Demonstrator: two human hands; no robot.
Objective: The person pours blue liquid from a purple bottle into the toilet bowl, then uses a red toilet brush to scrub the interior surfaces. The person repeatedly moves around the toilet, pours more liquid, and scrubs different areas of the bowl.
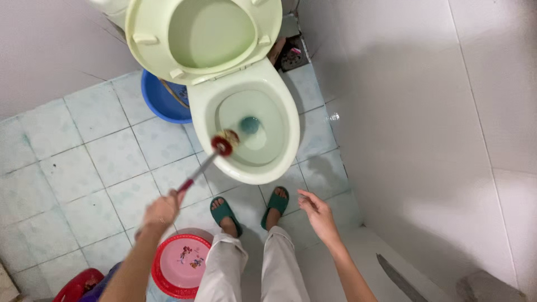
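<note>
My left hand (162, 211) grips the handle of a toilet brush (224, 143) with a red head and pale bristles. The brush head hangs over the left rim of the pale green toilet bowl (291, 134). The toilet seat and lid (140, 33) are raised upright. My right hand (318, 215) is held out in the air with fingers apart and holds nothing, in front of the bowl near my right foot. My feet in green sandals (275, 202) stand on the tiled floor just before the bowl.
A blue basin (159, 100) sits on the floor left of the toilet. A red and pink plastic basin (182, 265) lies by my left leg, with another red object (78, 285) at the bottom left. White tiled wall (436, 140) closes the right side.
</note>
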